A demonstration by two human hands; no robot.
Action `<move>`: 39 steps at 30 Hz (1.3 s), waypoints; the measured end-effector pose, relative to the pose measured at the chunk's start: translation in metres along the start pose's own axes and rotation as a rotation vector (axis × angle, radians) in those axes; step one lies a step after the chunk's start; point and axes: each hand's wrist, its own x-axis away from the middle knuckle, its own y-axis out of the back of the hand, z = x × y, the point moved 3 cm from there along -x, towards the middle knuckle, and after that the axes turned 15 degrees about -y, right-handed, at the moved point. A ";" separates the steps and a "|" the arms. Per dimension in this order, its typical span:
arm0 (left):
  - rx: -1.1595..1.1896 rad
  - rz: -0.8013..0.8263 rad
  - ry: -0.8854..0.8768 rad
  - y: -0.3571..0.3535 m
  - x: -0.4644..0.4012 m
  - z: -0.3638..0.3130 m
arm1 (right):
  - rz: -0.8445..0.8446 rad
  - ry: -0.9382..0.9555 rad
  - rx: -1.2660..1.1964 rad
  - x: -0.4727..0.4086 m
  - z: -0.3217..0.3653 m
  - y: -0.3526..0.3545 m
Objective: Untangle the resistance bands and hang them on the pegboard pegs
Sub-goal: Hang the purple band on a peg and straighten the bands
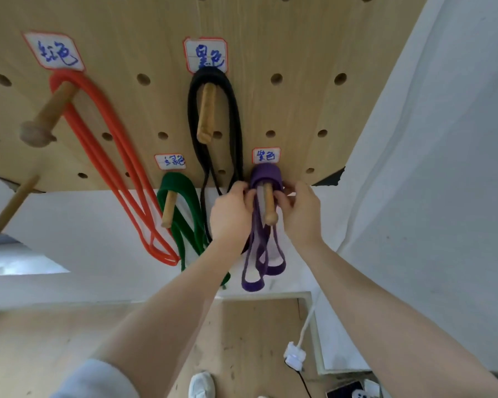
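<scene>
Pale sleeve fabric (pixel 98 379) sits nearest the camera at the lower left, on the left arm. Both bare forearms reach up and forward to the lower edge of the wooden pegboard (pixel 293 116).

Left hand (pixel 230 216): fingers curled, pinching the purple band (pixel 259 254) on the left side of its peg. Right hand (pixel 299 214): fingers curled round the same band on the right side of the peg. The purple band is looped over the purple band's peg (pixel 268 206), under a handwritten label (pixel 266 155); its doubled loops hang below the hands.

Just left of the left hand, the green band (pixel 184 202) hangs on a short wooden peg (pixel 167 211) beneath its own label (pixel 170 161). The black band (pixel 233 116) hangs on a peg (pixel 206 113) higher up, below a label (pixel 205 54); its strands run down behind the left hand. Farther left, the red band (pixel 118 156) hangs from a large peg (pixel 49 110) under a label (pixel 53 50). A bare peg (pixel 15 203) juts out at the far left edge.

White wall shows behind and to the right of the board. On the floor below lie a white plug with its cord (pixel 295 354) and a white shoe (pixel 202 384).
</scene>
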 end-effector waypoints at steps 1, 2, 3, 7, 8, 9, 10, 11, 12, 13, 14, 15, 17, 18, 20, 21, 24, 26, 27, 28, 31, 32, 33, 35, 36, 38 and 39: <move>0.002 -0.016 0.000 0.001 -0.003 -0.001 | 0.000 0.011 -0.023 0.000 0.001 0.001; -0.001 -0.021 -0.004 0.001 -0.004 -0.002 | 0.011 0.008 -0.039 -0.001 0.000 0.001; -0.015 -0.006 -0.005 -0.001 -0.005 -0.002 | 0.030 -0.013 -0.045 -0.002 -0.003 -0.001; -0.092 0.111 0.028 -0.005 -0.002 -0.005 | 0.097 -0.102 0.044 -0.009 -0.012 -0.007; -0.091 0.127 0.049 -0.003 -0.002 -0.005 | 0.114 -0.127 0.067 -0.011 -0.013 -0.007; -0.083 0.141 0.072 0.000 -0.002 -0.003 | 0.129 -0.153 0.091 -0.012 -0.013 -0.005; -0.079 0.156 0.089 0.003 -0.001 -0.001 | 0.135 -0.174 0.116 -0.011 -0.014 -0.004; -0.078 0.177 0.100 0.007 0.002 0.000 | 0.127 -0.186 0.131 -0.009 -0.015 -0.001; -0.070 0.197 0.101 0.011 0.006 0.002 | 0.118 -0.198 0.130 -0.005 -0.017 0.002; -0.046 0.216 0.087 0.016 0.010 0.002 | 0.107 -0.209 0.115 -0.001 -0.017 0.005; -0.013 0.233 0.053 0.021 0.014 0.002 | 0.092 -0.220 0.105 0.004 -0.017 0.009; 0.013 0.243 0.008 0.029 0.018 0.001 | 0.068 -0.218 0.103 0.010 -0.014 0.012; 0.037 0.220 -0.101 0.050 0.026 -0.007 | 0.005 -0.179 0.088 0.022 0.001 0.020; 0.048 0.195 -0.150 0.063 0.030 -0.010 | -0.023 -0.150 0.071 0.029 0.012 0.024; 0.064 0.138 -0.246 0.093 0.041 -0.017 | -0.066 -0.079 0.050 0.045 0.039 0.029; 0.052 0.111 -0.305 0.109 0.049 -0.020 | -0.081 -0.036 0.040 0.055 0.053 0.030; -0.046 0.014 -0.502 0.161 0.074 -0.016 | -0.090 0.141 0.038 0.095 0.095 0.026; -0.057 -0.069 -0.590 0.197 0.092 -0.007 | -0.112 0.237 0.096 0.129 0.119 0.021; -0.048 -0.100 -0.618 0.214 0.101 -0.001 | -0.158 0.282 0.151 0.147 0.129 0.020; -0.049 -0.125 -0.647 0.229 0.109 0.005 | -0.225 0.337 0.221 0.167 0.140 0.019; -0.216 -0.189 -0.769 0.261 0.135 0.025 | -0.370 0.444 0.453 0.217 0.156 0.013; -0.293 -0.189 -0.789 0.268 0.143 0.033 | -0.374 0.446 0.526 0.230 0.155 0.010; -0.360 -0.165 -0.784 0.273 0.151 0.040 | -0.369 0.439 0.595 0.241 0.153 0.006; -0.456 -0.081 -0.756 0.280 0.164 0.056 | -0.349 0.414 0.729 0.261 0.145 0.001; -0.487 -0.043 -0.747 0.283 0.170 0.063 | -0.336 0.396 0.792 0.270 0.141 -0.001; -0.527 -0.006 -0.742 0.286 0.179 0.074 | -0.304 0.344 0.871 0.285 0.135 -0.003; -0.532 0.005 -0.734 0.288 0.183 0.077 | -0.294 0.321 0.887 0.292 0.134 -0.003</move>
